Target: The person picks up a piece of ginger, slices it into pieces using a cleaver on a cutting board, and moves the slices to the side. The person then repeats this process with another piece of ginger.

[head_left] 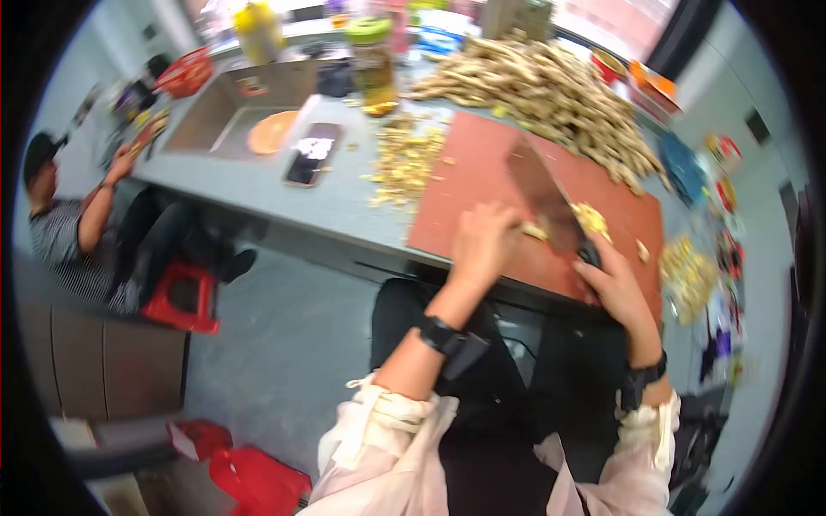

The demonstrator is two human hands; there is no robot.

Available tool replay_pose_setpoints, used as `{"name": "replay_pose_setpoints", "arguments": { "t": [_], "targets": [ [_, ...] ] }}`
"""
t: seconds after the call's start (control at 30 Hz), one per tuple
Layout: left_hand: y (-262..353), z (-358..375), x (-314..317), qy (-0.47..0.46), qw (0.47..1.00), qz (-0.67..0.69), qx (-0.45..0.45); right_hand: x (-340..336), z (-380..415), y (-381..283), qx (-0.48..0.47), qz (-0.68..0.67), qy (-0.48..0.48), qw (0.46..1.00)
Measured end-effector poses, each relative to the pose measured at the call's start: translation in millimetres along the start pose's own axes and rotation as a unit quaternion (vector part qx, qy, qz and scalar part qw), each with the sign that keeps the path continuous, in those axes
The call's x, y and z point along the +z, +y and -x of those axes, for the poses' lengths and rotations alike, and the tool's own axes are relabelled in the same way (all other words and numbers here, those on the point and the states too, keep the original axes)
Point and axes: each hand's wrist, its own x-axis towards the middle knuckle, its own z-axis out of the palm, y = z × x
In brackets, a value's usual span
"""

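My right hand (pixel 617 285) grips the black handle of a cleaver (pixel 544 193), whose broad blade stands over a reddish-brown cutting board (pixel 482 155). My left hand (pixel 486 239) is on the board to the left of the blade, its fingers bent and pressed down on a small pale root piece (pixel 533 230). Cut yellowish bits (pixel 591 220) lie to the right of the blade. Many more chopped pieces (pixel 406 159) are spread beside the board's left edge. A large heap of long pale roots (pixel 551 90) lies behind the board. Motion blurs the fingertips slightly.
A phone (pixel 313 156) lies on the counter near a sink (pixel 202 112) holding an orange bowl (pixel 272 132). A green-lidded jar (pixel 372 60) stands behind. A bag of yellowish pieces (pixel 687 277) is at right. Another person (pixel 95 224) sits at left on a red stool (pixel 183 297).
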Motion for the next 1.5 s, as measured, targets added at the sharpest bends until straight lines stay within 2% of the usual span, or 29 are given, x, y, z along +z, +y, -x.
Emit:
{"name": "replay_pose_setpoints", "arguments": {
  "t": [0.1,0.4,0.47,0.5,0.6,0.73,0.83,0.9,1.03,1.3,1.4,1.5],
  "targets": [
    [1,1,-3,-0.034,0.999,-0.013,-0.027,-1,4,-4,0.001,0.027,-0.018,0.999],
    [2,0,-2,-0.043,0.998,-0.002,-0.037,-5,2,-10,0.010,0.110,-0.026,0.993],
    [3,-1,-3,-0.040,0.999,0.004,-0.035,-7,-2,3,-0.094,0.192,-0.015,0.977],
    [3,-1,-3,-0.042,0.999,0.008,-0.030,-8,-1,2,-0.091,0.193,-0.009,0.977],
    [4,-2,-3,-0.042,0.999,0.005,-0.029,-3,-2,-12,-0.069,0.307,-0.027,0.949],
    [4,-3,-3,-0.049,0.998,-0.002,-0.031,10,-13,-12,-0.048,0.319,-0.025,0.946],
    [2,-3,-3,-0.048,0.998,-0.008,-0.026,14,-30,7,-0.073,0.278,-0.010,0.958],
    [4,-1,-4,-0.049,0.998,-0.012,-0.031,11,-33,14,-0.139,0.219,-0.003,0.966],
    [3,0,-3,-0.028,0.999,-0.007,-0.027,-1,-20,3,-0.160,0.199,0.002,0.967],
    [4,-1,-4,-0.035,0.999,0.006,-0.027,-9,-4,-21,-0.055,0.249,-0.050,0.966],
    [4,-1,-5,-0.057,0.997,-0.017,-0.041,-8,-6,-21,-0.043,0.266,-0.054,0.961],
    [3,-1,-3,-0.038,0.999,-0.006,-0.025,0,-10,-16,-0.052,0.315,-0.039,0.947]
  ]
}}
